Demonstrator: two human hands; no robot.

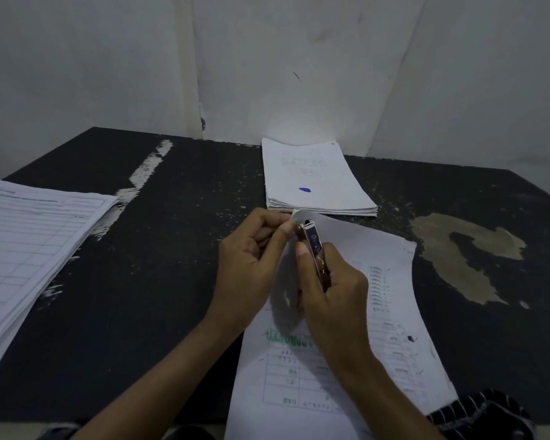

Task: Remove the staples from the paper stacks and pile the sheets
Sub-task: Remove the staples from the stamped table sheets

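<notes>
A stapled paper stack (pixel 391 315) with printed tables and a green heading lies in front of me, its far corner lifted. My left hand (pixel 251 258) pinches that raised corner between thumb and curled fingers. My right hand (pixel 334 293) grips a small metal stapler (pixel 313 246), whose tip sits at the pinched corner. The staple itself is hidden behind the fingers and the tool.
A pile of white sheets (pixel 315 182) with a blue mark lies at the far side by the wall. Another stack of printed forms (pixel 29 236) sits at the left edge. The black table (pixel 159 274) has worn, chipped patches (pixel 458 252) on the right.
</notes>
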